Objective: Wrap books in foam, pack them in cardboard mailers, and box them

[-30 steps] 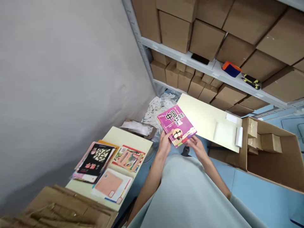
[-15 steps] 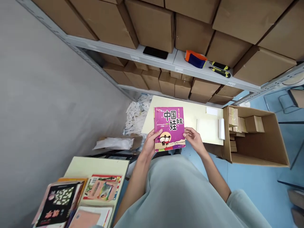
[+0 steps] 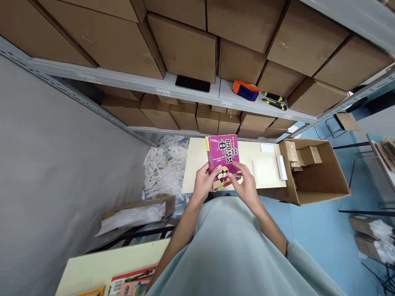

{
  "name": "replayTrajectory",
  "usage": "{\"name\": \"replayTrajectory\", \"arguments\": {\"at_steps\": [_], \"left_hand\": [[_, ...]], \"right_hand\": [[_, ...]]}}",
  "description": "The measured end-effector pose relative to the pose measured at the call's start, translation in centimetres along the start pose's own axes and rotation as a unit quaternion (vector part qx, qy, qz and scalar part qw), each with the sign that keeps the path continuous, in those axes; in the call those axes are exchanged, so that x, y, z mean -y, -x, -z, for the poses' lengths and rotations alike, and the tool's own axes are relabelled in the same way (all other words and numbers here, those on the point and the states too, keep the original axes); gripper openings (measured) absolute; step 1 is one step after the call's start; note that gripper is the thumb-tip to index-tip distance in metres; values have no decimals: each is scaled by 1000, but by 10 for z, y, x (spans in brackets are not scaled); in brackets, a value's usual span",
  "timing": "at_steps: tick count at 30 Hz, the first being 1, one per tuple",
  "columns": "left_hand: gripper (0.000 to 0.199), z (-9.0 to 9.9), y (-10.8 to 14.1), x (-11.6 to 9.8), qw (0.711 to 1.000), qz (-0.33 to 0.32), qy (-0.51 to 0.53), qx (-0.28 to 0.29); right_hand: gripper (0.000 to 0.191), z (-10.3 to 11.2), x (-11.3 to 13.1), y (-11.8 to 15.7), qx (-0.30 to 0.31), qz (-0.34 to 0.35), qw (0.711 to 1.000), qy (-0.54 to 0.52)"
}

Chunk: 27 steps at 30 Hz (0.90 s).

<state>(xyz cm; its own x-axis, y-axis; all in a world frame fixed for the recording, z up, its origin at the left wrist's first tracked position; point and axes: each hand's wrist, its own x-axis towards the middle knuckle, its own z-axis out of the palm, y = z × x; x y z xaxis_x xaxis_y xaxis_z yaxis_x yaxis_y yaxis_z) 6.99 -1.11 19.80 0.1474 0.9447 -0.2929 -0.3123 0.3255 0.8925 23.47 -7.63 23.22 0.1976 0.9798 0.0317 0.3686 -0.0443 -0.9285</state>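
Observation:
A purple book (image 3: pixel 222 154) with large Chinese characters and two cartoon figures on its cover is held up in front of my body, over the pale table (image 3: pixel 197 164). My left hand (image 3: pixel 206 181) grips its lower left side, thumb on the cover and fingers behind. At the lower right, my right hand (image 3: pixel 245 183) has its thumb and fingers on the corner of the book. The yellowish spine edge shows along the left. On the table to the right lie a blank white sheet (image 3: pixel 264 172), a white roll (image 3: pixel 281 167) and a small white slip (image 3: pixel 267 148).
An open cardboard box (image 3: pixel 324 181) with small cartons stands right of the table. Ahead, a metal shelf (image 3: pixel 197 95) full of boxes bears a black phone (image 3: pixel 193 83), an orange-and-blue item (image 3: pixel 246 90) and cutters (image 3: pixel 274 100). Shredded paper (image 3: pixel 163 164) lies left; magazines (image 3: pixel 132 281) at lower left.
The book has tilted so its spine side shows more. My right hand has moved inward onto its lower right corner. The view has shifted, leaving less of the magazines in sight.

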Motion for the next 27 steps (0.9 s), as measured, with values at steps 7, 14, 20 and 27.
{"name": "replayTrajectory", "arguments": {"at_steps": [7,14,20,27], "left_hand": [[38,7,14,-14,975,-143,-163,41],[64,61,-21,-2,961,-125,-237,63],[78,92,-41,-26,973,96,-20,208],[75,86,-22,-40,969,146,40,197]], "right_hand": [[65,-67,24,-18,-109,-83,990,13],[63,-38,23,-44,-139,-143,971,-135],[64,-22,39,-42,-49,-184,960,-207],[67,-38,25,-47,-29,-150,976,-153]]}}
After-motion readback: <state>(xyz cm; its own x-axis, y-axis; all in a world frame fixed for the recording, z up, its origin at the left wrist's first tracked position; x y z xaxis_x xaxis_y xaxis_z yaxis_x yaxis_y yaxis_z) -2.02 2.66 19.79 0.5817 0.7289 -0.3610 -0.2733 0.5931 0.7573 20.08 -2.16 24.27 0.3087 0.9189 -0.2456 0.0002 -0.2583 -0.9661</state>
